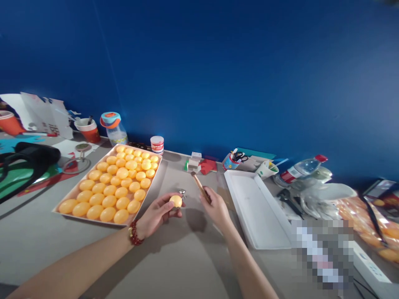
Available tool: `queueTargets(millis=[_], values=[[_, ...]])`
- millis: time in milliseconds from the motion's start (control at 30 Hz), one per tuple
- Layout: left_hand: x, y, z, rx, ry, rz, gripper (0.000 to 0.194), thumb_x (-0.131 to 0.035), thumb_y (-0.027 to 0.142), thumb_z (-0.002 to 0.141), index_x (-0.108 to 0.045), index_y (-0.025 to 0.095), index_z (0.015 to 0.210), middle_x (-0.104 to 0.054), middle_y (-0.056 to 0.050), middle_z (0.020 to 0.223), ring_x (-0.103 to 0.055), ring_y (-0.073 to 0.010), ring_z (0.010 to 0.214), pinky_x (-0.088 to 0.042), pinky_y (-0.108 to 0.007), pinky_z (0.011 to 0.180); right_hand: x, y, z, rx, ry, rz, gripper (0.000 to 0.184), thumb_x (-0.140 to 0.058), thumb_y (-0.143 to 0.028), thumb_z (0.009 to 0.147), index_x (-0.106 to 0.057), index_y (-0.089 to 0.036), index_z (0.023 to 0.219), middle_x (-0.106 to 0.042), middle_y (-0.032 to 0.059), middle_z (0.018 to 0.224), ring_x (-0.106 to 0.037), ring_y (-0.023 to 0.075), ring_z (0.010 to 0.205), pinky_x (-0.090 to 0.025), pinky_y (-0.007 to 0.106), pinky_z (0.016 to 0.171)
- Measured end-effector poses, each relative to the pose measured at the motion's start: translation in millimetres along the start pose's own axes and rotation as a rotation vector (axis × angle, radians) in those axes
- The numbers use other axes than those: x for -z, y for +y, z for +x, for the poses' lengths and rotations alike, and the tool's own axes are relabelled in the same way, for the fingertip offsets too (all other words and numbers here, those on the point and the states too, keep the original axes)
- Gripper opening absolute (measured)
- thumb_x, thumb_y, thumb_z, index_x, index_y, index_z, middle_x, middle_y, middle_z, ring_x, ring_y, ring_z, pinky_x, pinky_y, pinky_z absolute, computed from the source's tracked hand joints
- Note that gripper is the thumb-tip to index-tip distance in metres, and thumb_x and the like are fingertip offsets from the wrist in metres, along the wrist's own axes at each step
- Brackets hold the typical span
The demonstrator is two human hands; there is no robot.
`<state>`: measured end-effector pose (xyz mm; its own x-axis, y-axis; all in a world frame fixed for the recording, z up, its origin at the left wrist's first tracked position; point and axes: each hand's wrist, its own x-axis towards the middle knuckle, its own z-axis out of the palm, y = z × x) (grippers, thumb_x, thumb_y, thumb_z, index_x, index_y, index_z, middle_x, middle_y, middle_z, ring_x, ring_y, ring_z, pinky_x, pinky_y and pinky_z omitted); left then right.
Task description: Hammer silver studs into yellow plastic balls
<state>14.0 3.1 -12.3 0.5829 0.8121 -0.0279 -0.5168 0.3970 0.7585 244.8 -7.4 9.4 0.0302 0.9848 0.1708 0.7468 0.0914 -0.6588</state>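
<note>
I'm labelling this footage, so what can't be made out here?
All in the head view:
Wooden-handled tool: rear end, hidden by the right hand.
Orange ball: far side, turned away in the left hand.
Small metal piece: exact shape, too small.
Clear bag: right side, cut off by the picture edge.
Bottle label: wording, blurred.
Pixelated patch: whatever it covers.

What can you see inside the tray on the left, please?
The tray holds many orange balls, packed close together. Bits of its floor show between them; whatever lies directly beneath the balls is covered.
</note>
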Motion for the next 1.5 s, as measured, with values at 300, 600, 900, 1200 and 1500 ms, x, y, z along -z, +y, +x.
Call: queueTargets(millis=[300, 600, 900, 1200, 1500], values=[[-5.4, 8, -1, -0.006, -0.018, -0.057, 0.024, -0.061, 0.022, 0.090, -0.065, 0.020, 0.114, -0.064, -0.011, 0.119, -0.065, -0.0172, 0.083, -0.053, -0.036, 0.081, 5, 23, 6, -0.066, -0.027, -0.503, 0.028, -0.050, -0.024, 0.093, -0.059, -0.021, 0.119, -0.070, 0.0071, 0.108, -0.068, 0.0205, 0.086, -0.042, 0.025, 0.065], [-1.2, 6, -2, -0.010, -0.034, 0.012, 0.034, -0.064, 0.024, 0.088, -0.065, 0.022, 0.122, -0.060, -0.011, 0.124, -0.061, -0.0196, 0.093, -0.051, -0.038, 0.085, -5, 35, 8, -0.090, -0.049, -0.608, 0.030, -0.053, -0.021, 0.091, -0.058, -0.022, 0.120, -0.068, 0.0077, 0.108, -0.067, 0.0199, 0.087, -0.042, 0.026, 0.067], [-4.8, 9, -4, -0.085, -0.095, 0.124, 0.033, -0.065, 0.019, 0.087, -0.063, 0.023, 0.119, -0.056, -0.012, 0.135, -0.060, -0.0243, 0.107, -0.051, -0.041, 0.090, -3, 34, 9, -0.091, -0.010, -0.663, 0.021, -0.056, -0.022, 0.089, -0.062, -0.020, 0.110, -0.066, 0.0085, 0.104, -0.063, 0.0227, 0.090, -0.040, 0.028, 0.071], [-3.7, 10, 3, -0.261, 0.189, 0.080, 0.023, -0.067, 0.021, 0.086, -0.059, 0.023, 0.108, -0.065, -0.006, 0.117, -0.064, -0.0241, 0.107, -0.055, -0.039, 0.087, -5, 22, 6, 0.079, 0.090, -0.570, 0.024, -0.055, -0.020, 0.090, -0.064, -0.019, 0.112, -0.064, 0.0110, 0.106, -0.056, 0.0262, 0.099, -0.041, 0.035, 0.089], [-4.5, 5, 1, -0.244, 0.227, 0.241, 0.030, -0.068, 0.026, 0.084, -0.059, 0.023, 0.113, -0.062, -0.007, 0.123, -0.059, -0.0086, 0.065, -0.056, -0.032, 0.073, -51, 8, 6, 0.345, -0.020, -0.174, 0.026, -0.047, -0.014, 0.094, -0.066, -0.019, 0.111, -0.069, 0.0078, 0.105, -0.059, 0.0227, 0.097, -0.044, 0.034, 0.089]])
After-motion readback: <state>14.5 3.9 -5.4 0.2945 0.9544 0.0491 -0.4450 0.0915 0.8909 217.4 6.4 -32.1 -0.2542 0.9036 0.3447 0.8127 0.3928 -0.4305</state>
